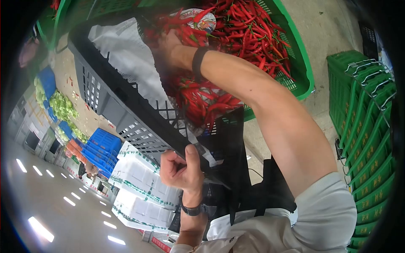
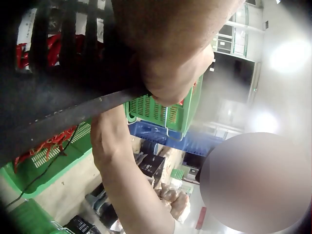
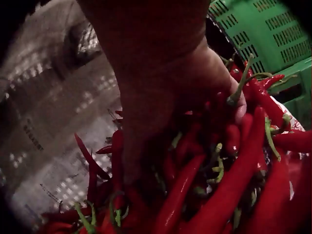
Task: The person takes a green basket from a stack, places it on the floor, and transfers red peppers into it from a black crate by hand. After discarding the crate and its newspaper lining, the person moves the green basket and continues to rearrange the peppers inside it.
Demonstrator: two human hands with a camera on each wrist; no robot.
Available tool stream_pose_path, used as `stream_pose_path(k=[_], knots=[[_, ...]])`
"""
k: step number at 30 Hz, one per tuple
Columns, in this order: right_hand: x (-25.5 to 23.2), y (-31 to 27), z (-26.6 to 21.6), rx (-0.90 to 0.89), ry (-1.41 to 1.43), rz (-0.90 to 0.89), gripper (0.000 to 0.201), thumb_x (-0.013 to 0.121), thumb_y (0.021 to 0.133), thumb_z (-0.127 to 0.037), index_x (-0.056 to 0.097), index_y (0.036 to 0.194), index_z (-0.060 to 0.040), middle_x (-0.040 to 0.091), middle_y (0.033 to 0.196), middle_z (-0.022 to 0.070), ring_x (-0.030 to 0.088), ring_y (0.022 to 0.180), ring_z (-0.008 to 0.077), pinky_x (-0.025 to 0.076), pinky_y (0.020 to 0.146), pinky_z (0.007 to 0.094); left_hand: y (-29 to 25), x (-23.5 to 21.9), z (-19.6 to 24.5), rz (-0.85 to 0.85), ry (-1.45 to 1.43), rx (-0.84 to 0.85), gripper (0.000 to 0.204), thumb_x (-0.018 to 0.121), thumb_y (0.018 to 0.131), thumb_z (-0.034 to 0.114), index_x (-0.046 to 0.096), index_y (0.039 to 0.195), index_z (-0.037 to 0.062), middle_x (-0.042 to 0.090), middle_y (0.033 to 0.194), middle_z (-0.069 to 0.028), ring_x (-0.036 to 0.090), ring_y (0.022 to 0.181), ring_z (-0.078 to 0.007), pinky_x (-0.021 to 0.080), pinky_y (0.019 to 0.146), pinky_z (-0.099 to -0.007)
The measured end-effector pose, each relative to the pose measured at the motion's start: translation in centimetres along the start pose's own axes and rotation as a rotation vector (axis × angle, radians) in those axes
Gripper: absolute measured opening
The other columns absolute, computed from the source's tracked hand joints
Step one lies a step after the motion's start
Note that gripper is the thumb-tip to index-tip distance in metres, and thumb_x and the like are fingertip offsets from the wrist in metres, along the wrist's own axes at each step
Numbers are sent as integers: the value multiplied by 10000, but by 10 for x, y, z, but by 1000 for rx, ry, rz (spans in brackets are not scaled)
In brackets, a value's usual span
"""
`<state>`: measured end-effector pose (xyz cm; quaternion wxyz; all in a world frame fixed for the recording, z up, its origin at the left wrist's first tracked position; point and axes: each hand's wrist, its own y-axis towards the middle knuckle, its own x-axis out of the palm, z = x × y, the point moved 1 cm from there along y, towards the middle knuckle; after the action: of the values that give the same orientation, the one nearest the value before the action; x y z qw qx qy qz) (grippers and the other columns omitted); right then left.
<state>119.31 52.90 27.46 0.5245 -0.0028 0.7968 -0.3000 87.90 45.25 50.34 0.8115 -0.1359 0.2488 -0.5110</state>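
Observation:
My left hand (image 1: 183, 168) grips the rim of a dark plastic crate (image 1: 122, 99), its fingers curled at the near corner. This crate is tipped over a green crate (image 1: 306, 63), and a pale sheet (image 1: 122, 42) lines its inside. Deep among red chili peppers (image 3: 214, 195) at the dark crate's mouth is my right hand (image 3: 165, 97). One fingertip shows beside a green stem; peppers cover most of the other fingers, so I cannot tell whether they are curled. More chili peppers (image 1: 253, 33) fill the green crate below.
A round printed white piece (image 1: 204, 20) lies among the peppers. At the right stand nested green crates (image 1: 358, 139) with wire handles. White boxes (image 1: 141, 185) are stacked at the left, near a blue crate (image 1: 101, 147) and leafy vegetables (image 1: 63, 105) on the floor.

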Motion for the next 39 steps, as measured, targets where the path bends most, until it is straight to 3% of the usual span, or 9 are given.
stream_pose_path(k=[5, 8, 11, 19, 24, 29, 36, 38, 39], knots=[[-6, -34, 25, -127, -14, 48, 424, 611, 844, -350, 550, 1262, -304, 587, 1203, 41, 485, 1167, 267, 425, 806, 505, 56, 48, 51, 564, 219, -58, 260, 673, 825, 116, 418, 841, 71, 450, 716, -2, 389, 632, -75, 291, 568, -225], [4, -63, 54, -164, 3, 193, 301, 529, 899, -296, 609, 1190, -307, 620, 1129, 10, 501, 1147, 237, 446, 787, 417, 71, 58, 75, 677, 172, -80, 275, 727, 782, 75, 470, 688, 44, 468, 560, 19, 407, 500, -48, 298, 468, -197], [3, -95, 86, -118, -17, 53, 492, 632, 804, -208, 537, 1277, -300, 491, 1314, 73, 428, 1243, 282, 435, 900, 437, 72, 59, 77, 665, 306, -111, 273, 722, 786, 62, 469, 685, 43, 484, 566, 10, 449, 509, -56, 333, 476, -193], [8, -152, 163, 121, -39, 123, 564, 727, 712, -302, 546, 1226, -159, 565, 1100, 175, 568, 1019, 329, 497, 766, 438, 75, 61, 76, 639, 201, -55, 278, 722, 793, 62, 464, 690, 42, 506, 573, -2, 485, 517, -64, 355, 483, -194], [-28, -123, 85, -1, 171, 239, 329, 680, 726, -230, 664, 1038, -127, 590, 1122, 92, 526, 1109, 276, 478, 891, 416, 73, 59, 79, 629, 241, -83, 277, 728, 793, 83, 471, 696, 51, 502, 556, 14, 453, 506, -44, 323, 479, -185], [-18, -46, 2, -292, 186, 713, 475, 687, 701, -403, 637, 1112, -171, 583, 1153, 68, 491, 1166, 271, 384, 951, 520, 62, 58, 62, 658, 209, -52, 289, 743, 791, 122, 475, 704, 59, 490, 548, 29, 393, 495, -28, 277, 479, -185], [-11, 11, -5, -64, -102, 322, 727, 669, 712, -522, 531, 1296, -112, 529, 1305, 104, 443, 1226, 312, 332, 942, 599, 53, 47, 44, 619, 395, 42, 341, 769, 780, 179, 461, 690, 63, 446, 542, 41, 338, 488, -35, 239, 478, -197], [-16, 20, -7, -11, -130, -111, 692, 633, 761, -508, 520, 1308, -99, 534, 1288, 132, 446, 1215, 332, 343, 904, 630, 46, 41, 54, 613, 427, 76, 348, 772, 776, 184, 458, 685, 64, 438, 541, 41, 333, 488, -37, 236, 477, -199], [-13, 15, -8, 32, -163, -20, 642, 610, 794, -483, 509, 1322, -132, 513, 1311, 140, 438, 1218, 342, 342, 901, 643, 40, 36, 72, 256, 744, -189, 170, 616, 842, 124, 474, 911, 62, 479, 827, -42, 419, 772, -150, 318, 702, -278]])
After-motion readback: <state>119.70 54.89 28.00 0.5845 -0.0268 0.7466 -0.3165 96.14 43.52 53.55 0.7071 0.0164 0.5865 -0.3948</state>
